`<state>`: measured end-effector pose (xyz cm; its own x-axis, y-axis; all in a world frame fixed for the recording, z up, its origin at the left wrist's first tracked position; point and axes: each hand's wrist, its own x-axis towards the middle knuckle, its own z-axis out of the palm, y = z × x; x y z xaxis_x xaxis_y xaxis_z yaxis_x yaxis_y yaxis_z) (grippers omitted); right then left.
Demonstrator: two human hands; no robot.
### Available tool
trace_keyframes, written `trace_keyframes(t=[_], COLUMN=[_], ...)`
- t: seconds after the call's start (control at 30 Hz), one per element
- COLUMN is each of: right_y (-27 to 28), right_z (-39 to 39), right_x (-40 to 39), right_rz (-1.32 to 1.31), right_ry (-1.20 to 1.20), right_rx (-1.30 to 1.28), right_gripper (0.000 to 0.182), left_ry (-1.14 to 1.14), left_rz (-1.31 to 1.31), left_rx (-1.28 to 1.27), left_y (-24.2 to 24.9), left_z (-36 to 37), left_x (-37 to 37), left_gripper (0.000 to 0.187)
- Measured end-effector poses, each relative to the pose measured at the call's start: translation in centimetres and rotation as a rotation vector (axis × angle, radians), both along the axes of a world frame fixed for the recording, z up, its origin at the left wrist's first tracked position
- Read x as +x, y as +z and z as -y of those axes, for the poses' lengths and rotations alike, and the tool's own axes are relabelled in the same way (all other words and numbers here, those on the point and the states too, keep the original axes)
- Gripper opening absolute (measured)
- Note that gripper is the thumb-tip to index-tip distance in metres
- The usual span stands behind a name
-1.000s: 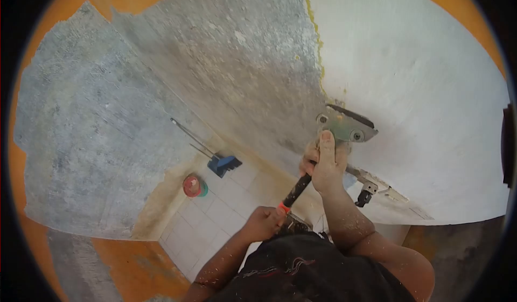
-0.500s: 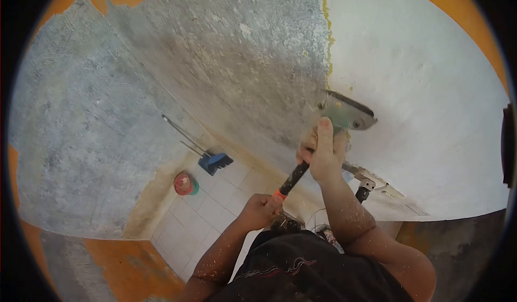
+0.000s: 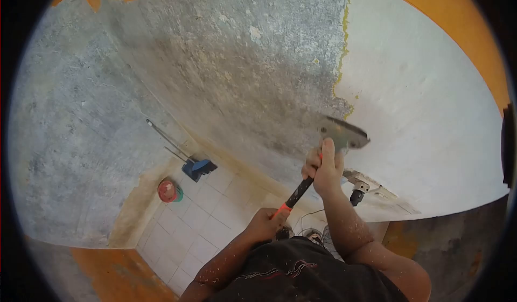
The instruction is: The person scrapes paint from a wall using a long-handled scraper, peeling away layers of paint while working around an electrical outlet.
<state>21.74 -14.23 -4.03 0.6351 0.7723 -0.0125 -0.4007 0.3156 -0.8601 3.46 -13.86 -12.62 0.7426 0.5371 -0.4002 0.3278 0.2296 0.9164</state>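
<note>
Both hands grip a long-handled scraper [image 3: 344,134] with a black and orange handle and a wide, slightly blurred metal blade. My right hand [image 3: 326,167] is wrapped round it close below the head, thumb stretched up along it. Lower down, my left hand [image 3: 267,224] closes on the orange end of the handle near my shirt. The blade is at the wall, by the ragged yellow edge between bare grey plaster [image 3: 258,70] and white paint [image 3: 420,113]. Whether it touches the wall is hard to tell.
A blue broom and dustpan [image 3: 199,168] lean in the corner on the white tiled floor [image 3: 199,216], beside a red and green bucket [image 3: 167,191]. A black plug [image 3: 356,197] with a cable sits in a wall socket at right. My feet stand below.
The scraper head and my right hand have moved lower in view, and the wall has shifted in the frame. More stripped wall shows beside the yellow edge. Both hands keep their hold.
</note>
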Motion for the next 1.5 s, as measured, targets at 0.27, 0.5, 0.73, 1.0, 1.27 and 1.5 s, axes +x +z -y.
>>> trace_keyframes(t=[0.27,0.5,0.73,1.0,1.27,1.5], right_y=[2.3,4.9,2.6,7.7,5.9,4.7], right_z=[-1.3,-2.3,-1.7,-3.8,-3.5,-3.6], right_x=[-0.7,-0.9,-1.7,-1.2,-1.5,-2.0], right_rz=[0.007,0.006,-0.038,0.157,0.105,0.112], right_ry=[-0.116,-0.06,-0.147,-0.17,-0.206,-0.265], right_rx=[0.128,0.098,-0.013,0.09,0.029,-0.069], right_gripper=[0.033,0.034,0.035,0.034,0.032,0.033], left_ry=[-0.01,-0.128,-0.148,0.041,-0.005,-0.013], left_rz=[0.13,0.828,0.906,0.651,0.526,0.483], left_rx=[0.096,-0.023,0.155,0.247,0.086,-0.106], left_y=[2.2,2.0,-2.6,1.1,0.7,-0.9], left_z=[-3.2,-4.2,-3.0,-5.8,-5.8,-5.0], left_x=[-1.0,-2.4,-2.4,0.7,-0.2,0.0], left_gripper=[0.025,0.08,0.06,0.043,0.043,0.042])
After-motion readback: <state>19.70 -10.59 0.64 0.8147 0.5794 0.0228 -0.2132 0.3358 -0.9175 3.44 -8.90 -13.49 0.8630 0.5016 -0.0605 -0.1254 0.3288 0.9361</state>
